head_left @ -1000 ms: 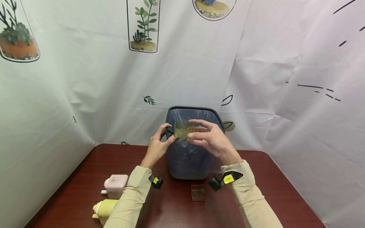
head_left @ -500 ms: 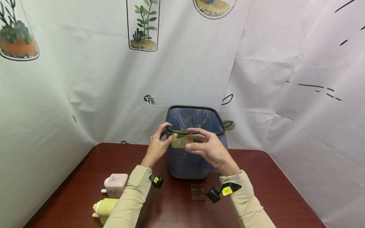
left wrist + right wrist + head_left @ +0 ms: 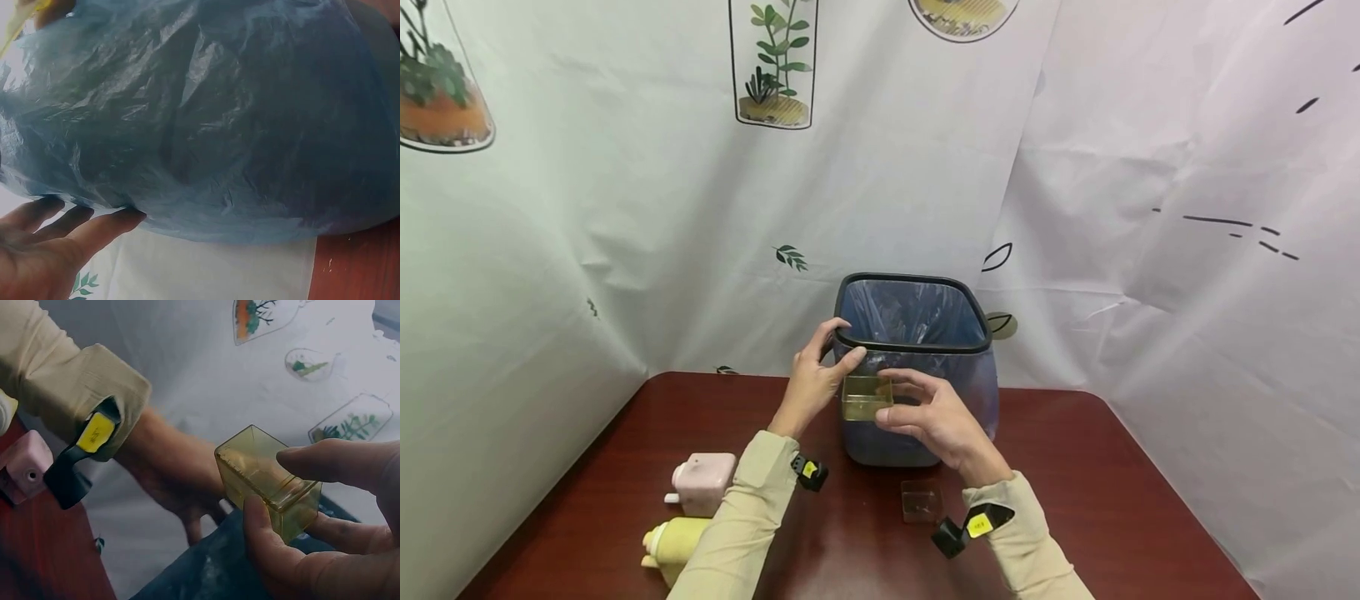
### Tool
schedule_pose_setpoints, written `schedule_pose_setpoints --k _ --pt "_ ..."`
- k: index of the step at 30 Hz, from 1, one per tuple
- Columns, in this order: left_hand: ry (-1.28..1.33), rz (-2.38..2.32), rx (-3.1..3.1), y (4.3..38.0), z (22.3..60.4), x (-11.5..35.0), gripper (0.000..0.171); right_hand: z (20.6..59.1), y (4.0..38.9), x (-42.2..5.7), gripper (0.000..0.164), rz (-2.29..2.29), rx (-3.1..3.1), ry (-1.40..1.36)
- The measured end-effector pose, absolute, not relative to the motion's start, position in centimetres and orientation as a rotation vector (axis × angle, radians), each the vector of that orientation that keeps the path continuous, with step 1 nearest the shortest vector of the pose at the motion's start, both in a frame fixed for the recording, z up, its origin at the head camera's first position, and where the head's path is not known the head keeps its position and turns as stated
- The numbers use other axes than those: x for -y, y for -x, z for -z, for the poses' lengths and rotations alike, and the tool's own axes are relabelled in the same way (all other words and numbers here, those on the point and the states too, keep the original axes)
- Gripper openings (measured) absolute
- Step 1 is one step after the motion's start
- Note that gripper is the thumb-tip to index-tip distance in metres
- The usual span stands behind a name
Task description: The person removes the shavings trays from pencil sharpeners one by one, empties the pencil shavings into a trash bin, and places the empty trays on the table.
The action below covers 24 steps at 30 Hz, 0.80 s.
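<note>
My right hand [image 3: 938,421] pinches a small yellow see-through plastic box [image 3: 250,462], which looks like a pencil sharpener's shavings drawer. It is held in front of the trash can [image 3: 880,447], below its rim, tilted in the right wrist view with no contents visible inside. At the can's front left corner, my left hand [image 3: 815,379] grips around the lined rim, thumb in front and fingers along the side. The left wrist view shows those fingers [image 3: 109,228] against the blue plastic liner [image 3: 206,125].
A clear plastic box [image 3: 921,502] lies on the red-brown table [image 3: 1075,500] in front of the can. At the left are a pink pencil sharpener [image 3: 706,483] and a yellow one [image 3: 676,542], partly behind the left sleeve. A printed cloth [image 3: 887,192] hangs behind.
My right hand has come down and toward me with the yellow box, from over the can's rim to below it in front. My left hand stays at the rim.
</note>
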State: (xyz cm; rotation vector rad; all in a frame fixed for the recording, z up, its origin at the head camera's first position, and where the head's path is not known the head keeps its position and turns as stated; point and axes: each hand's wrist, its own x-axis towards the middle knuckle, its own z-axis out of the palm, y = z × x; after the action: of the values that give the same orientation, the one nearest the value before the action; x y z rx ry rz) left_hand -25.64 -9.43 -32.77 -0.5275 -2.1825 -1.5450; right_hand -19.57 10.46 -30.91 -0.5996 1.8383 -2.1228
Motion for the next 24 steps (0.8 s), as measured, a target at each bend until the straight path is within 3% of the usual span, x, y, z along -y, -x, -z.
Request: schedule_pose_setpoints --k 5,24 --pt "0.533 1.541 2.177 23.7 31.2 9.4 0.041 32.0 19.6 -10.3 0.058 2.109 -1.834 0.582" --pt "0.529 1.532 2.161 23.4 31.0 9.1 0.042 39.0 20.5 -10.0 0.055 1.966 -1.928 0.442"
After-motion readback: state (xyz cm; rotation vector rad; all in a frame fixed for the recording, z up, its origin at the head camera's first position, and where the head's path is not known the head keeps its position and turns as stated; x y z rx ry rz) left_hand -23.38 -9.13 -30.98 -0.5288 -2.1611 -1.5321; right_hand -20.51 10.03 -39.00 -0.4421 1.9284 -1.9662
